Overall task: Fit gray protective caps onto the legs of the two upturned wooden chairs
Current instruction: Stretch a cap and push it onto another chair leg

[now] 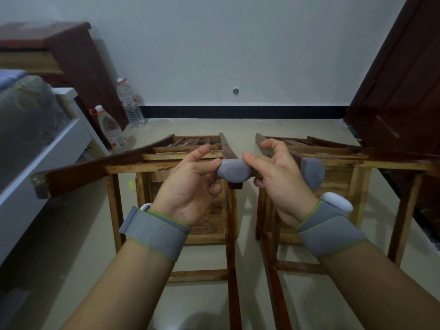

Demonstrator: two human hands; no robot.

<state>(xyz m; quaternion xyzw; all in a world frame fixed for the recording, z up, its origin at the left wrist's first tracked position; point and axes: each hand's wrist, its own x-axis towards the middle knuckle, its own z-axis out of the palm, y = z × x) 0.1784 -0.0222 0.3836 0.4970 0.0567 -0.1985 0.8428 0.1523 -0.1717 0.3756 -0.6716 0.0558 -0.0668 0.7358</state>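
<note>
Left hand and right hand, palms up, pinching gray cap between them

Slot between left chair and right chair is open down to the floor, but its top is plugged: left hand and right hand both pinch a gray cap there, between the two inner legs. Left flank tight, with the left chair's long dark rail jutting toward the white bed frame and a water bottle plus a second bottle standing near behind it. Right flank hemmed by the dark door; floor strip before the wall is open.
</note>
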